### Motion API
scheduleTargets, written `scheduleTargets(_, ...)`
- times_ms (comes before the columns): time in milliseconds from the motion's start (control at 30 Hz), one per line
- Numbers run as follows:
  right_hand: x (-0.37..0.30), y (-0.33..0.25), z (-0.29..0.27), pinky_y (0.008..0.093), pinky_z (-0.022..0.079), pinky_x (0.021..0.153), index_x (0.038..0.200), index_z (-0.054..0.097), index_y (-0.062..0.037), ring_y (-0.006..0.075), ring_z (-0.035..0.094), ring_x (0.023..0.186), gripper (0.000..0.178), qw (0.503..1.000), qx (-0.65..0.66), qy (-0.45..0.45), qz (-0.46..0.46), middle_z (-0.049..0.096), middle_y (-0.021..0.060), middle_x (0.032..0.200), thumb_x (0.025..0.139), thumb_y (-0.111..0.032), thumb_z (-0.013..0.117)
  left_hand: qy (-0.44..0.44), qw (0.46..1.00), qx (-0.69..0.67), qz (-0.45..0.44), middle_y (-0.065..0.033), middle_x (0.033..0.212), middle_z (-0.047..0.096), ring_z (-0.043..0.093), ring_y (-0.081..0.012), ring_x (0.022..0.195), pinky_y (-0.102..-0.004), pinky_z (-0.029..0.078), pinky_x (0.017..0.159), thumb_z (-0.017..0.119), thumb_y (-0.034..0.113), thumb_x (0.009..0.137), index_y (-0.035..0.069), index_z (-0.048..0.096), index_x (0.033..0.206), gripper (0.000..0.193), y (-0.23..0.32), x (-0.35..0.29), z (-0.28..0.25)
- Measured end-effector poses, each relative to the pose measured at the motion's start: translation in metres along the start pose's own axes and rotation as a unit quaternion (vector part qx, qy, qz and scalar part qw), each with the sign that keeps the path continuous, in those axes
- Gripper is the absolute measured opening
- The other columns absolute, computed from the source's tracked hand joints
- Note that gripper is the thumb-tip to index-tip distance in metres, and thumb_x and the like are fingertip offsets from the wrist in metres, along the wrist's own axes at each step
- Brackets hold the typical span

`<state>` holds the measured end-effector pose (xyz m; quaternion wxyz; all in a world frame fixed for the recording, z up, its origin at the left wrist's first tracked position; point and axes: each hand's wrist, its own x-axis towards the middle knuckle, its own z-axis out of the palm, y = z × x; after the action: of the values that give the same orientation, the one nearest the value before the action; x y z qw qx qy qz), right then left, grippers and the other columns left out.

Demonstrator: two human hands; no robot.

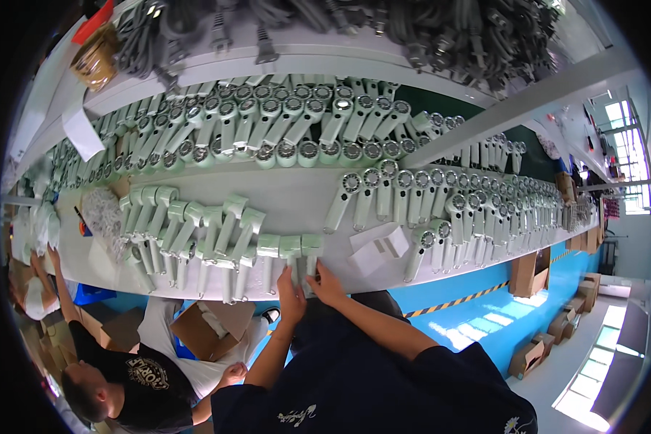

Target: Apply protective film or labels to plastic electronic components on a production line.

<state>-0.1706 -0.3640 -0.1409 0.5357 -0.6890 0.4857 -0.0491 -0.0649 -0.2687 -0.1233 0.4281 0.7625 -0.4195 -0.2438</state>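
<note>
Head view: my left fingers point(288, 280) and right fingers point(322, 275), half-curled, flank 2 green appliances point(290, 247), grip unclear; nudging could topple them off the counter's point(296, 202) near edge.

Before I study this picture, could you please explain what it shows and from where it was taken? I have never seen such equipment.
There is no machine: a person works with two bare hands. A wide fisheye camera on their head looks down, so straight edges bend. On the pale table are many pale green devices with handles and rounded heads, and a white folded piece. The left hand and right hand are at two neighbouring devices by the near edge; how firmly they grip is unclear. Grey cords fill the shelf above; another person is at the left.
</note>
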Motion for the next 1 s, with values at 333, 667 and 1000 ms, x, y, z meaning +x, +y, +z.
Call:
scheduleTargets(333,-0.037,0.037,-0.119,0.0345,0.053,0.074,0.123,0.049,-0.0026,0.0248,0.061,0.089,0.043,0.997,0.023,0.069,0.003,0.05,0.0185,0.12,0.085,-0.016,0.063,0.02,0.987,0.126,0.094,-0.0261,0.136,0.034,0.034,-0.0444,0.125,-0.05,0.03,0.103,0.066,0.02,0.077,0.007,0.055,0.118,0.044,0.104,0.087,0.073)
scheduleTargets(667,-0.055,0.04,-0.262,0.0373,0.048,0.079,0.111,0.058,-0.0052,0.0266,0.058,0.094,0.029,0.976,-0.065,0.192,-0.081,0.058,0.0128,0.106,0.082,-0.007,0.06,-0.011,0.928,0.369,-0.044,-0.0245,0.134,0.033,0.034,-0.039,0.121,-0.0507,0.032,0.094,0.067,0.054,0.072,0.017,0.058,0.114,0.057,0.096,0.185,0.184)
scheduleTargets(1000,0.004,0.04,-0.262,0.0439,0.038,0.095,0.111,0.058,-0.0106,0.0268,0.048,0.115,0.036,0.899,-0.255,0.047,-0.354,0.056,0.0053,0.114,0.076,-0.01,0.061,0.032,0.954,0.257,-0.152,-0.0196,0.107,0.05,0.049,-0.0361,0.1,-0.0445,0.042,0.085,0.07,0.043,0.07,0.008,0.061,0.099,0.046,0.1,0.182,0.155)
